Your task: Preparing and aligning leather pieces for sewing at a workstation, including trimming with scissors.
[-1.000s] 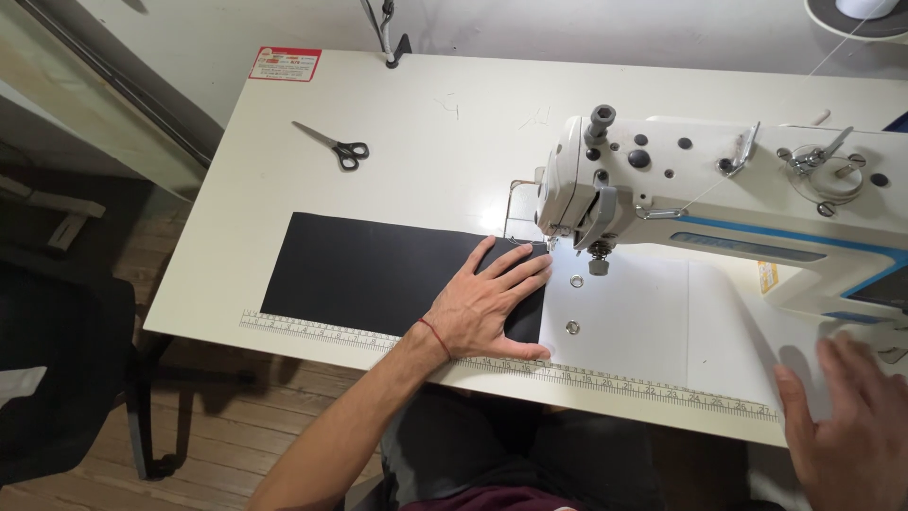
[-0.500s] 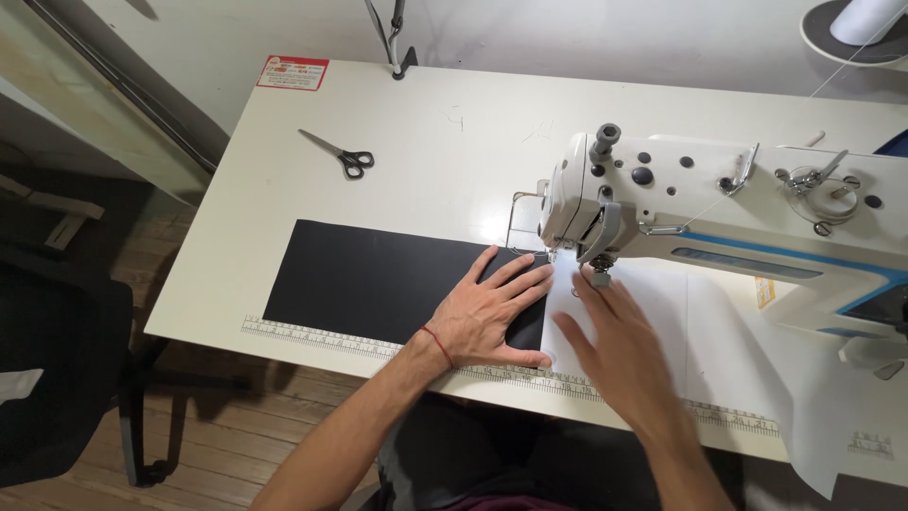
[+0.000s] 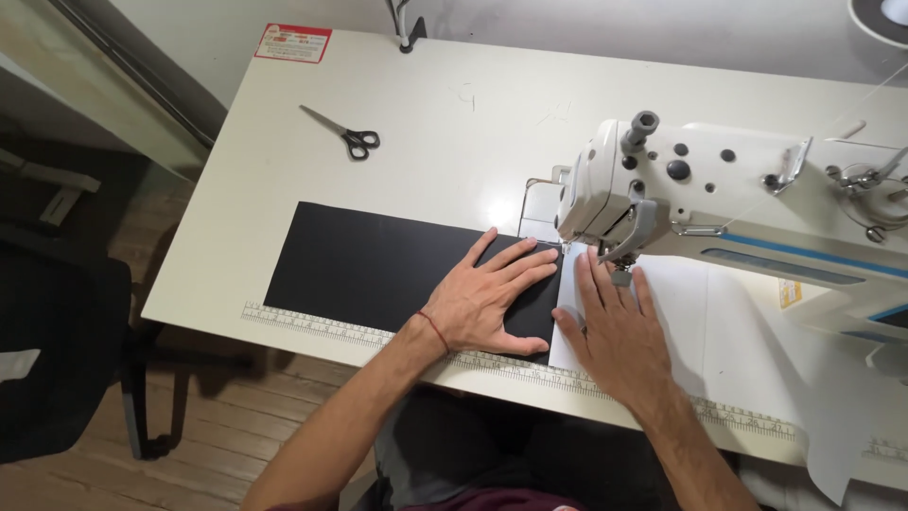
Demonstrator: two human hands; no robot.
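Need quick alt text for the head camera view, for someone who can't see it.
Both hands press material flat beside a white sewing machine: left hand on a black sheet, right hand on white material. Scissors lie apart on the table.

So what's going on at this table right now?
A person sits at a white sewing machine. The left hand lies flat on a black sheet, and the right hand lies flat on a white sheet beside it, both close under the machine's head. The two sheets meet near the needle. A pair of scissors lies untouched farther back on the table.
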